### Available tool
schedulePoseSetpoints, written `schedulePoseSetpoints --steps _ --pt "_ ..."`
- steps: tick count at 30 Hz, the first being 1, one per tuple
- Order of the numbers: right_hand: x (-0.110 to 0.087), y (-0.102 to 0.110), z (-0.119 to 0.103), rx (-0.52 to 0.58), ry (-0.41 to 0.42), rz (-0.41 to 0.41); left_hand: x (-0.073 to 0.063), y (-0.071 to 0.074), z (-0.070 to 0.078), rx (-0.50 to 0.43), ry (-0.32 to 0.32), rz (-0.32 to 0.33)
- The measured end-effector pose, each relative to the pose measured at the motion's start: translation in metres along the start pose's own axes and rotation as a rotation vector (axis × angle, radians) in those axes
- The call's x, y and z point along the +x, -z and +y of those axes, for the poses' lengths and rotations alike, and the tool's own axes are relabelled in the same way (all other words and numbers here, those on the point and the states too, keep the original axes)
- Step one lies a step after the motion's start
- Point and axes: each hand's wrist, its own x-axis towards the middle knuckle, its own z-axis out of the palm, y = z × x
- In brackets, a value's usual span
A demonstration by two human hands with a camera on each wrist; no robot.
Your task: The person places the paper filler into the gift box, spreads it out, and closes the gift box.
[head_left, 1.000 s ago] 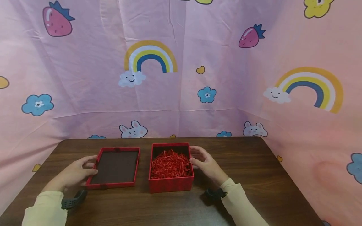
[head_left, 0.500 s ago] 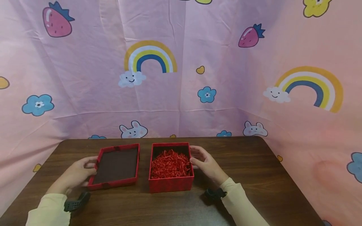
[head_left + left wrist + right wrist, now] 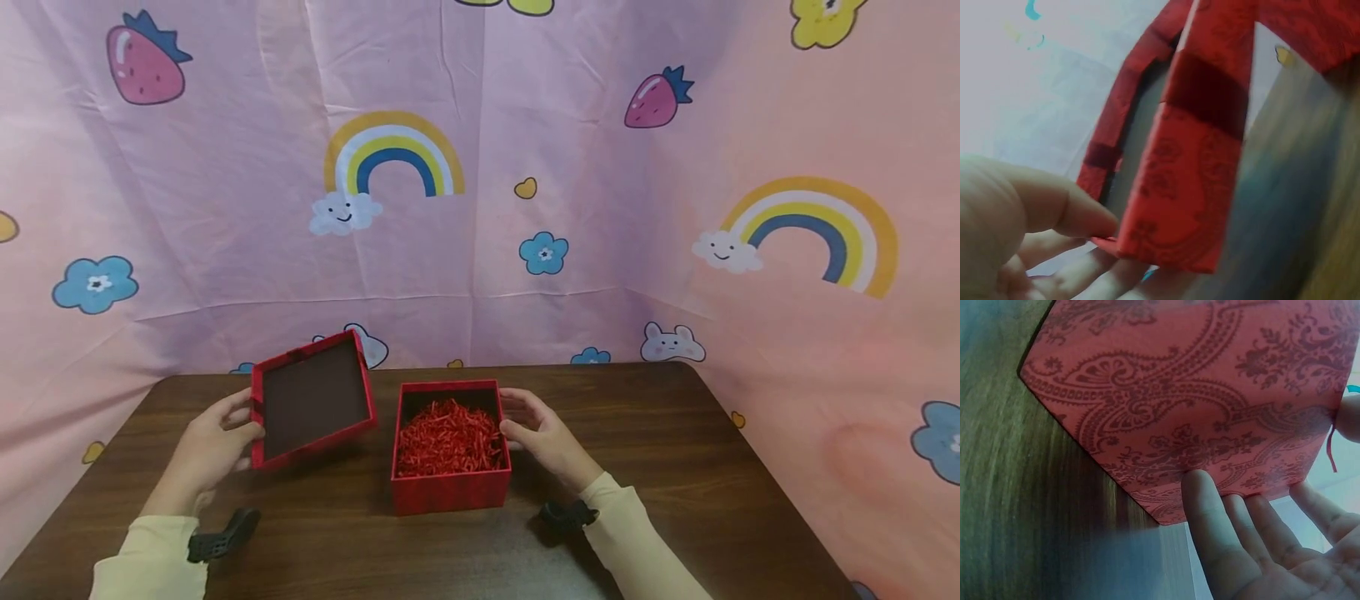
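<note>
My left hand (image 3: 213, 442) pinches the left edge of a red box lid (image 3: 315, 400), thumb on the inner side and fingers behind. The lid is raised off the table and tilted, its dark inner face towards me. In the left wrist view, the lid's patterned rim (image 3: 1185, 169) has a darker band across it. To the right stands an open red box (image 3: 450, 492) filled with red shredded paper (image 3: 450, 437). My right hand (image 3: 547, 433) rests against the box's right wall, its straight fingers (image 3: 1204, 506) touching the patterned side and its thumb at the top rim.
Both things are over a dark wooden table (image 3: 615, 450). A pink and lilac cloth (image 3: 465, 275) printed with rainbows, strawberries and flowers hangs behind the table and along its sides. A black strap (image 3: 225, 533) is at the left wrist, another strap (image 3: 566, 515) at the right.
My left hand has lifted the lid from the table, raising and tilting it, and moved slightly right. My right hand and the box have stayed in place.
</note>
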Motion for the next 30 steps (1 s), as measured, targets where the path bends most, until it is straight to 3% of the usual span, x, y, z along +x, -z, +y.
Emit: schedulePoseSetpoints --steps 3,8,13,17,25,30 --pt "0.000 0.000 0.000 0.004 -0.003 0.005 0.000 -0.006 0.008 -0.024 -0.007 0.056" --pt "0.000 0.000 0.001 0.008 -0.001 0.007 -0.003 -0.022 0.025 -0.147 -0.028 0.136" --pt "0.000 0.001 0.001 0.005 0.001 0.004 -0.009 -0.036 0.045 -0.235 -0.053 0.178" --pt "0.000 0.001 0.000 -0.003 -0.003 0.006 -0.016 -0.043 0.059 -0.271 -0.059 0.149" --pt "0.000 0.000 -0.005 -0.028 -0.018 0.001 -0.023 -0.063 0.076 -0.233 -0.091 0.052" --pt "-0.003 -0.006 -0.014 -0.125 0.042 0.079 -0.024 -0.077 0.082 -0.254 -0.088 -0.003"
